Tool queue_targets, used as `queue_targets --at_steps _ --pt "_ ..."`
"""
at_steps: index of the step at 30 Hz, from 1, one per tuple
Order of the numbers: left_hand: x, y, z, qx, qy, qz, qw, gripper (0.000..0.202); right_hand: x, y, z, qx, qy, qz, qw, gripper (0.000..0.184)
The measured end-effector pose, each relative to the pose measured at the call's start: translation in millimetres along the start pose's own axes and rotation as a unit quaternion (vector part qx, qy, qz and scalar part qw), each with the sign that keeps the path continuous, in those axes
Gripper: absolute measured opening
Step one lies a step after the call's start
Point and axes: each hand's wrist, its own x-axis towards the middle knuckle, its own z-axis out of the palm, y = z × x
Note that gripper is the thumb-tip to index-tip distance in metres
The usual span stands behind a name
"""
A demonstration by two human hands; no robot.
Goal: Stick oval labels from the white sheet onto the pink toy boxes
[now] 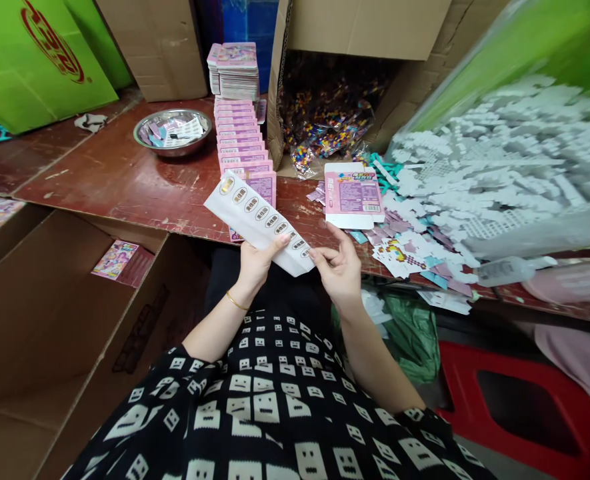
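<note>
A white strip of oval stickers slants across the front of the bench, printed with a row of dark-lettered ovals. My left hand grips it from below, thumb lying on top. At the strip's lower right end, my right hand pinches at the last oval with thumb and forefinger. Just beyond that hand lies a pink flat-topped box with white flaps showing. Behind the strip runs a row of overlapping pink boxes, partly covered by it.
A metal bowl holds small packets. An upright carton contains bags of colourful beads. At right, a large clear bag is full of white pieces, with loose packets beside it. An open carton stands lower left.
</note>
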Motion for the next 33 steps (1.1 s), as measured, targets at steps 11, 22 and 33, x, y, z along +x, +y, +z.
queue_targets --at_steps 11,22,33 --pt "-0.2 0.8 -0.7 -0.044 0.044 -0.037 0.997 0.045 -6.4 -4.2 16.3 -0.067 0.074 -0.221 0.970 0.050" --pt "60.3 55.1 -50.2 -0.035 0.194 0.041 0.980 0.046 151.2 -15.6 40.1 0.018 -0.059 -0.100 0.993 0.055" --pt "81.3 72.5 -65.0 -0.005 0.196 -0.087 0.977 0.048 265.2 -9.4 117.0 0.005 -0.355 -0.015 0.935 0.062"
